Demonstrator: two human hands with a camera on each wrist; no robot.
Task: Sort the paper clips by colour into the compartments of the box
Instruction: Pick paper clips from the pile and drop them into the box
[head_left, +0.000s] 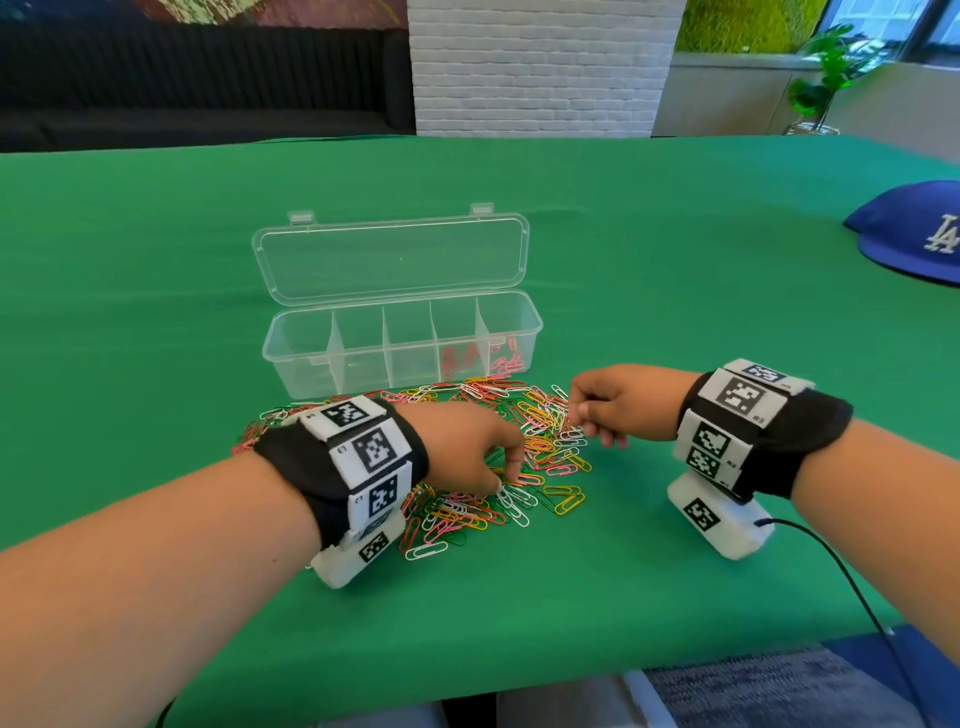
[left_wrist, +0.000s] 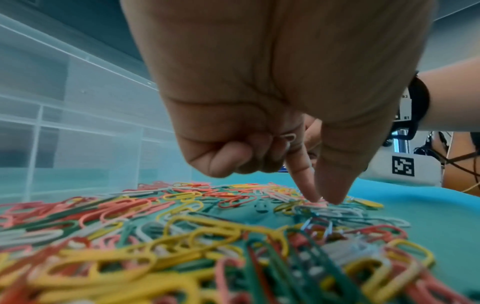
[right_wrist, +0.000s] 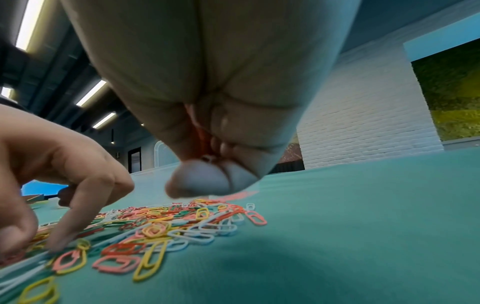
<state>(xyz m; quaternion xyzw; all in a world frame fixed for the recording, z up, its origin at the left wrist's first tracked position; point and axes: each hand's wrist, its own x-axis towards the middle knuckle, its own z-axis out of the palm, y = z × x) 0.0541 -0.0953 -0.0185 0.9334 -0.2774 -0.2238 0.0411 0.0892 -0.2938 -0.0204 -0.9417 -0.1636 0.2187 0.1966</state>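
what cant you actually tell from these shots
- Right hand, head view: curled fingers hide what its grip holds; the right wrist view shows only orange-red slivers between blurred fingers, number unclear.
- Left hand, left wrist view: a pale clip sits among the curled fingers; whether more are tucked there is hidden.
- Box, head view: clips in the two right compartments are too small to count.

head: high, downward | wrists: low, close | shared: clip pile (head_left: 483, 467)
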